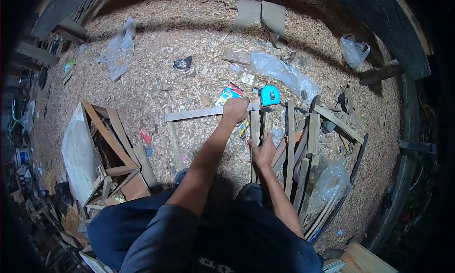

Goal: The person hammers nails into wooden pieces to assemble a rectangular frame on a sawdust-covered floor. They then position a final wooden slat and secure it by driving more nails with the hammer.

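A narrow wooden slat (pixel 194 114) lies crosswise in front of me, and my left hand (pixel 236 110) is closed over it near its right end. That end meets the top of a lengthwise wooden strip (pixel 255 126). My right hand (pixel 263 152) is wrapped around the lengthwise strip lower down, its thumb on the left side; part of its fingers is hidden. Under the slat's left end runs another thin strip (pixel 174 143). A turquoise tape measure (pixel 270 96) sits just beyond the slat's right end, touching neither hand.
Wood shavings (pixel 156 83) cover the ground. To the left stands a wooden frame with a pale panel (pixel 79 150). Several loose wood strips (pixel 310 140) and a clear plastic bag (pixel 332 180) lie at right. Plastic sheeting (pixel 284 71) and colourful wrappers (pixel 228 94) are scattered ahead.
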The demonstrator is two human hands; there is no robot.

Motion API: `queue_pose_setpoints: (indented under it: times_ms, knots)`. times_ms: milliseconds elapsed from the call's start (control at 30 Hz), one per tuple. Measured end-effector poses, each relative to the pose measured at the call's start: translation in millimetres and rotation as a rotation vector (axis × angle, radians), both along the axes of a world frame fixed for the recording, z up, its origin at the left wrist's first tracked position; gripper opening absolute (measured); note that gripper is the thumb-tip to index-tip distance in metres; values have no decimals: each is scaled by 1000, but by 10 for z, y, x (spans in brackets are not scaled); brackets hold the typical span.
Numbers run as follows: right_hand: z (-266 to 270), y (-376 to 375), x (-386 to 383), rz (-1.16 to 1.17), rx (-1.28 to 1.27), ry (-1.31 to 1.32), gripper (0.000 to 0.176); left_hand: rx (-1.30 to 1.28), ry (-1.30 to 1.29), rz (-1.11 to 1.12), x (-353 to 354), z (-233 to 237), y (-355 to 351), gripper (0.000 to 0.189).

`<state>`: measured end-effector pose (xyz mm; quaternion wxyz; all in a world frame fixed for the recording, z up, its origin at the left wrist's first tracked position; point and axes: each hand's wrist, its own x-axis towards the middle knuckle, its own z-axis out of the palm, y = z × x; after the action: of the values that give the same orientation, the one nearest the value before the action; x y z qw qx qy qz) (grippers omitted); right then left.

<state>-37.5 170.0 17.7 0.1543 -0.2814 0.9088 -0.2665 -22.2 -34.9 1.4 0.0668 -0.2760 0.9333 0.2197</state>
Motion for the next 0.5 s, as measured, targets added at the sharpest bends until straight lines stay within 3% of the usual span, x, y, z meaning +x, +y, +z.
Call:
queue_pose_setpoints:
  times_ms: [500]
  knots:
    - [-44, -7, -12, -31, -89, -33, 59, -19, 12, -46, -13, -50, -23, 24]
